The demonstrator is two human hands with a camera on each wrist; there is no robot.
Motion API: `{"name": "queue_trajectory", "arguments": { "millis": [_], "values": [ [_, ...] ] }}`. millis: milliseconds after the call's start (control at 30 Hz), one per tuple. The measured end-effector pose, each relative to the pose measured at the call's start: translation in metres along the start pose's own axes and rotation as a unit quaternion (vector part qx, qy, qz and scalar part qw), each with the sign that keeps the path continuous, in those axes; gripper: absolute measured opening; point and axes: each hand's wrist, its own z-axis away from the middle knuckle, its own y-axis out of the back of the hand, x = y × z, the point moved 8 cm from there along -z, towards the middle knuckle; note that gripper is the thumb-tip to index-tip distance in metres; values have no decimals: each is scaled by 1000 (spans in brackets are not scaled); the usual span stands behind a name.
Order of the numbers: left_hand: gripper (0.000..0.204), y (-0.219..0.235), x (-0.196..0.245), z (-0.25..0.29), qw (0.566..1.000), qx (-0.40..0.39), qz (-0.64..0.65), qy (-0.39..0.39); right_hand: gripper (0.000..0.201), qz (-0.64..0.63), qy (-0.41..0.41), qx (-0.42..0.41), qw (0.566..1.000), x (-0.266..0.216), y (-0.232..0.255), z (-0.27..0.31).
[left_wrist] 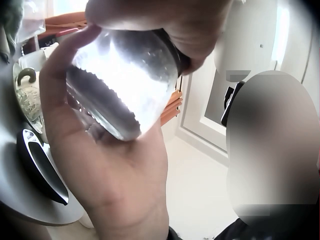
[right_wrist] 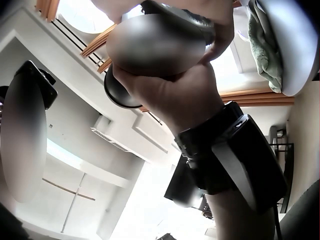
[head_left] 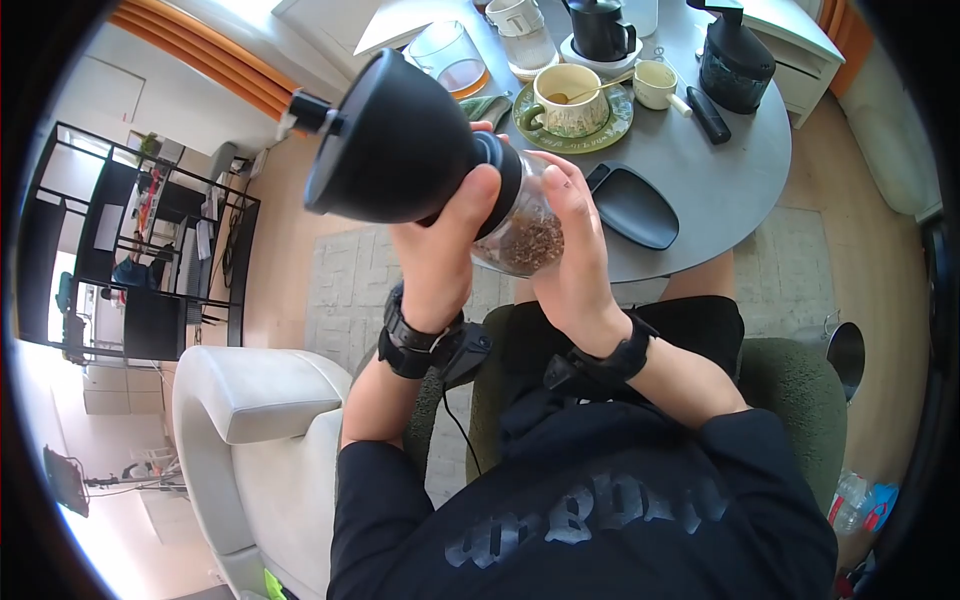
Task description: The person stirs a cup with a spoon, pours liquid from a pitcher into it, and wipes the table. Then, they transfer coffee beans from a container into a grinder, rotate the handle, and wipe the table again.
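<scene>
A hand coffee grinder is held tilted in the air over the near left edge of the table. Its black cone-shaped hopper [head_left: 400, 145] points up and left, with a short shaft and metal tip at the wide end. At the lower end is a clear glass jar [head_left: 525, 225] holding coarse brown coffee grounds [head_left: 535, 243]. My left hand [head_left: 440, 262] grips the black collar, thumb across it. My right hand [head_left: 580, 270] cups the glass jar, thumb along its side. In the left wrist view the right palm lies behind the jar [left_wrist: 120, 85]; the grounds slope along its lower side.
On the round grey table [head_left: 745, 190] stand a black tray [head_left: 635, 205], a green patterned mug [head_left: 570, 115] on a saucer, a small cream cup [head_left: 655, 85], a black pitcher [head_left: 598, 30], a glass [head_left: 450, 60] and a tall black appliance [head_left: 738, 65]. A white sofa [head_left: 270, 400] is left.
</scene>
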Motion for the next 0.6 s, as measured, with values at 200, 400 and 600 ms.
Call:
{"name": "queue_trajectory", "arguments": {
  "millis": [200,400,600],
  "values": [
    [80,-13,32,12,996,-79,-3,39,54,-102,-89,-53,989,-20,7,-11],
    [112,-18,6,-8,966,-241,91,-17,57,-109,-164,-47,979,2,1,6],
    [94,10,11,3,959,-242,-148,14,55,-124,-173,-90,973,3,-3,3]
  ]
}}
